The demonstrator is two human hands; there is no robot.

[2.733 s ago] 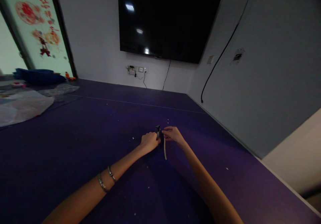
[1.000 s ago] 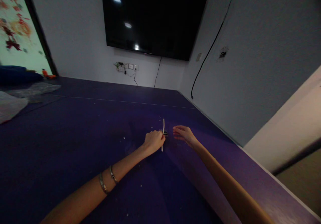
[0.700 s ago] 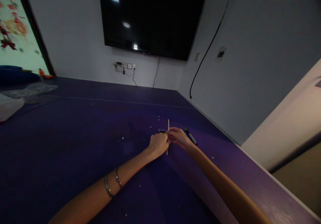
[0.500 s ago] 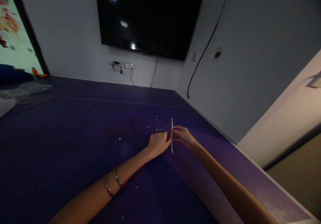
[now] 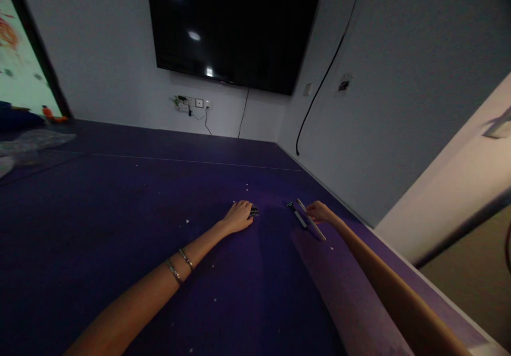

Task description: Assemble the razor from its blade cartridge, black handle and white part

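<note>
In the head view, my right hand [image 5: 318,212] pinches a thin white toothbrush [image 5: 316,229] at about its middle, low over the purple surface and slanting down to the right. Just left of it lies a razor [image 5: 298,217] with a dark head and a grey handle. My left hand [image 5: 238,217] rests on the surface, its fingers closed over a small black object [image 5: 254,212]. Only the right end of that object shows, so its kind is unclear. Two metal bracelets [image 5: 179,266] circle my left wrist.
The purple surface [image 5: 120,228] reaches the wall and carries small white scraps [image 5: 187,221]. Clear plastic wrapping [image 5: 35,140] lies at the far left. A black cable [image 5: 319,92] hangs down the right wall. A television [image 5: 235,26] hangs above sockets [image 5: 195,102].
My hands have moved apart. My right hand has carried the toothbrush to the right and tilted it. The razor now shows beside it. My left hand has shifted slightly left with the black object.
</note>
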